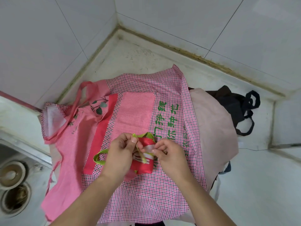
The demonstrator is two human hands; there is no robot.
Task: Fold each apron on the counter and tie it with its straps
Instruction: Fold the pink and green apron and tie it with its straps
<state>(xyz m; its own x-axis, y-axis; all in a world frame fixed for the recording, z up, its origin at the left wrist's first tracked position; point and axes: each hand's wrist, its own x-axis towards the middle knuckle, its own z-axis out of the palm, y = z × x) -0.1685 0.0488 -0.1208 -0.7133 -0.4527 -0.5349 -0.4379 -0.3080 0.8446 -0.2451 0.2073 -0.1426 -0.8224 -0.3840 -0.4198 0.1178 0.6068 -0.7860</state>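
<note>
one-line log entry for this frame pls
step: tying red bundle | left hand: pinches green strap | right hand: pinches strap at bundle | under: checked apron, flat | knot: not done

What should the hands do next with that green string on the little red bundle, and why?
Probably pull the two ends of the green strap apart to tighten the knot. The left hand and right hand each pinch the strap over the folded red apron, and it looks slack, with a loose loop poking out on the left. The bundle lies on the pink checked apron.
</note>
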